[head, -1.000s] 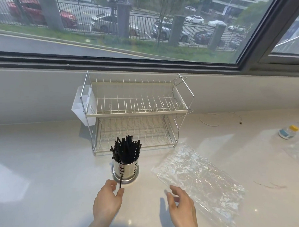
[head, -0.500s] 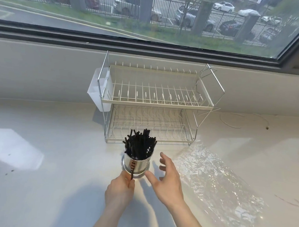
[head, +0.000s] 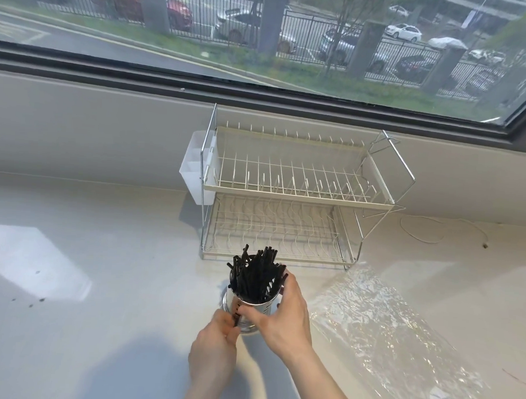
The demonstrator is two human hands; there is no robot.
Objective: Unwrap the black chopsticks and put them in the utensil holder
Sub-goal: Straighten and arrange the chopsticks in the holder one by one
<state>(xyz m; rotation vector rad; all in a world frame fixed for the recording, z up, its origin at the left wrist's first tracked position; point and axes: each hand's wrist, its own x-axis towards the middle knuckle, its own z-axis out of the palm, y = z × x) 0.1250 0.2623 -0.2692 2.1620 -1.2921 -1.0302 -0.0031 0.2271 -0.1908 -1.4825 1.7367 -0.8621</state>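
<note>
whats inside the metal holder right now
A thick bunch of black chopsticks stands in the utensil holder, their tops fanning out above the rim. Their lower ends and the holder's bottom are hidden by its metal wall and the right hand wrapped around it.

A wide window (head: pixel 263 33) overlooks a fenced car park, daylight falling across the pale counter (head: pixel 84 327) beneath it.

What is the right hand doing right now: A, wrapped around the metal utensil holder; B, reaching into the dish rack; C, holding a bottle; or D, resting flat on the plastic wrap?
A: the right hand curls round the utensil holder, thumb in front and fingers at its rim.
</note>
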